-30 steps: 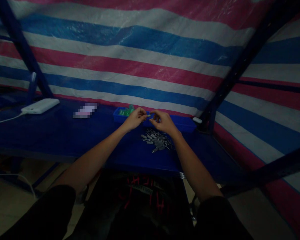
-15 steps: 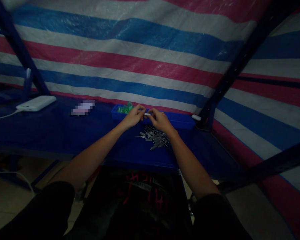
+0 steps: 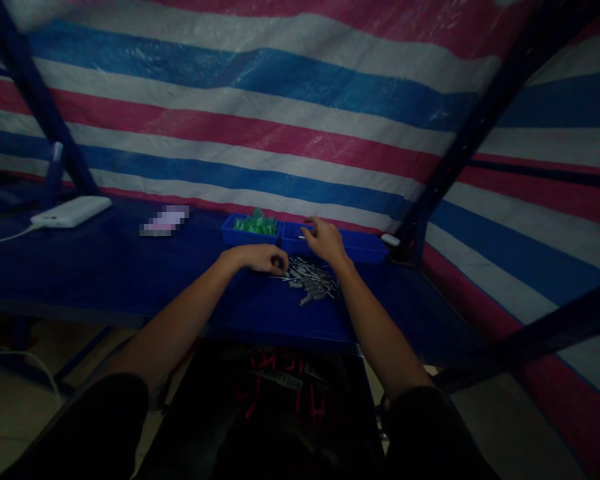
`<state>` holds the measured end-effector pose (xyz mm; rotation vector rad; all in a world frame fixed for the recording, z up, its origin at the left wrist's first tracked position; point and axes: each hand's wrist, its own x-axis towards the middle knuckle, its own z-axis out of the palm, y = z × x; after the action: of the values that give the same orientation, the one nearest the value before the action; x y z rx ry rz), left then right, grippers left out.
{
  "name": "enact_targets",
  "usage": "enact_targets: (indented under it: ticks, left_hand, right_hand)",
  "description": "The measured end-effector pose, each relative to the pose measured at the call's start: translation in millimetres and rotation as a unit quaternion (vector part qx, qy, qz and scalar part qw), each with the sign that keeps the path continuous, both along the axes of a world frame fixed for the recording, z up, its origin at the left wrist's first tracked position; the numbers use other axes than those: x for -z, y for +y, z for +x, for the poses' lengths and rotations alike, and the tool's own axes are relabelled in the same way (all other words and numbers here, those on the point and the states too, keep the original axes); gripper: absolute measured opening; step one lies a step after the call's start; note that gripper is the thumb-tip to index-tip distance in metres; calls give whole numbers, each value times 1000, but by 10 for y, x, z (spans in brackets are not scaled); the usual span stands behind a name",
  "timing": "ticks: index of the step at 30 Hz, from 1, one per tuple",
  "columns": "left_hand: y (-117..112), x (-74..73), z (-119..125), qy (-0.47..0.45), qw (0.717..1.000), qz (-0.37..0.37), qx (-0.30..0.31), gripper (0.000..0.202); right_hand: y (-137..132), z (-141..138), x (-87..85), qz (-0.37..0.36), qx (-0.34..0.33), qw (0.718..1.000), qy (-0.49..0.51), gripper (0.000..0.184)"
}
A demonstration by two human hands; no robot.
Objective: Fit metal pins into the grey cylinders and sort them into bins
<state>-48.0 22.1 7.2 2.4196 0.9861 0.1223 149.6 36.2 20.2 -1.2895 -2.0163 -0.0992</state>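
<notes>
My left hand point(image 3: 260, 258) lies low on the dark blue bench, fingers curled, its fingertips pinching at the left edge of a pile of small grey metal parts point(image 3: 313, 280). My right hand point(image 3: 324, 241) hovers above the pile beside a blue tray point(image 3: 365, 248), fingers bent in a pinch on a small pale piece. A second blue tray point(image 3: 250, 233) just left of it holds green parts point(image 3: 256, 223). The scene is dim, and what sits between my left fingertips is hidden.
A white power bank point(image 3: 71, 211) with a white cable lies at the bench's far left, with a small blurred card point(image 3: 164, 221) near the middle. A striped red, white and blue tarp hangs behind. Dark blue frame posts point(image 3: 460, 153) slant on both sides.
My hands, joined over the trays on a small pale piece, have parted. The left one dropped down to the pile of metal parts; the right one stayed up by the tray.
</notes>
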Motion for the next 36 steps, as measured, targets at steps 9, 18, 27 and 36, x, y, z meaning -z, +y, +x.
enact_targets:
  ticks: [9,18,27,36]
  left_hand:
    - [-23,-29,177,-128,961,226,-94,19]
    - [14,-72,165,-209,945,194,-161,20]
    - [-75,-103,197,-195,961,154,-123,28]
    - [-89,30,207,-59,991,114,38,22]
  right_hand:
    - [-182,-39,0,-23,-147,989,16,37]
    - [-146,-86,54,-43,-197,979,32,20]
    - [-180,-24,-54,3,-121,992,33,33]
    - [-4,109,-3,91,7,990,104,33]
